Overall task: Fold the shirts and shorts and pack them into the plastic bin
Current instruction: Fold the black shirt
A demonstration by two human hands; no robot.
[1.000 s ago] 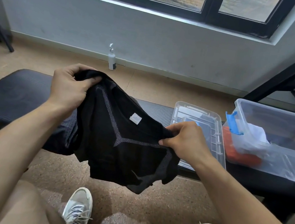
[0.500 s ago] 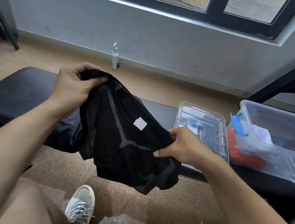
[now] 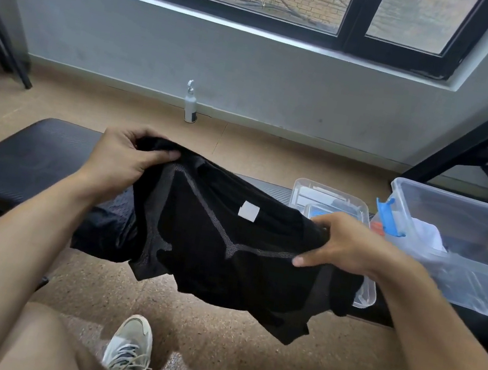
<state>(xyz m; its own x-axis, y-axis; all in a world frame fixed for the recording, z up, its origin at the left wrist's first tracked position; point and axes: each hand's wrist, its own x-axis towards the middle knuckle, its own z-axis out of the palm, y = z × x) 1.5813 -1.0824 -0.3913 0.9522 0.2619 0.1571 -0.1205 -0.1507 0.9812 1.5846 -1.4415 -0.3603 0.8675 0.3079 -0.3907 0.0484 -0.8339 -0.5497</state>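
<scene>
Your left hand [image 3: 120, 161] has its fingers curled around one bunched corner of the black shirt [image 3: 227, 240], and your right hand [image 3: 342, 246] pinches the opposite edge, holding it in the air over the bench's [image 3: 24, 161] near edge. The clear plastic bin [image 3: 464, 247] sits at the bench's right end, its lid [image 3: 330, 199] flat just beside it.
</scene>
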